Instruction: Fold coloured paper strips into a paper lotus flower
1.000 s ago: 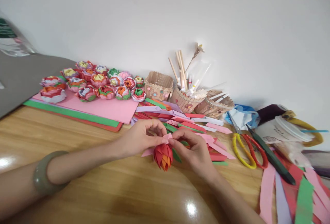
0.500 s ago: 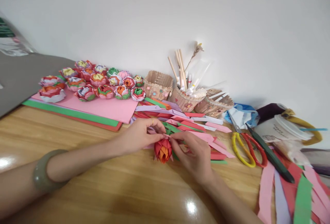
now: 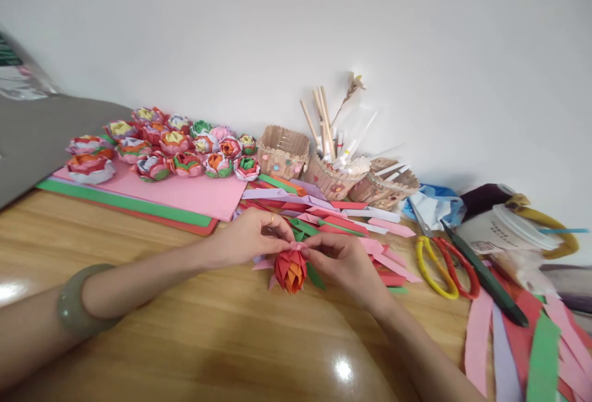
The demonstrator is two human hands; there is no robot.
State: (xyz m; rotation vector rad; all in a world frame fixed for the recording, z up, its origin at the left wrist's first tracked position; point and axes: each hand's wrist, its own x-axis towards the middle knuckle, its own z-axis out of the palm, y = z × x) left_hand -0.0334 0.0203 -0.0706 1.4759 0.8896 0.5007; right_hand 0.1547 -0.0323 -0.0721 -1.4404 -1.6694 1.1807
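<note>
A folded paper flower (image 3: 291, 270) with red outer petals and an orange centre is held just above the table's middle. My left hand (image 3: 256, 238), with a ring on one finger, pinches the flower's pink paper end at the top. From the other side, my right hand (image 3: 348, 264) grips the same pink part between thumb and fingers. Pink and green paper tips stick out around the flower. Behind both hands lie many folded paper strips (image 3: 345, 227) in pink, red, green and lilac.
Finished paper flowers (image 3: 187, 164) stand on coloured paper sheets (image 3: 203, 193) at left. Decorated baskets (image 3: 283, 154) line the wall, one holding sticks and pens. Scissors (image 3: 446, 266) with yellow and red handles, a white tub (image 3: 504, 229) and cut paper strips (image 3: 543, 352) are at right.
The thumbs and fingers have shifted slightly on the flower's top, and more pink paper shows between them. My right fingers have drawn in, baring a green tip beside the flower.
</note>
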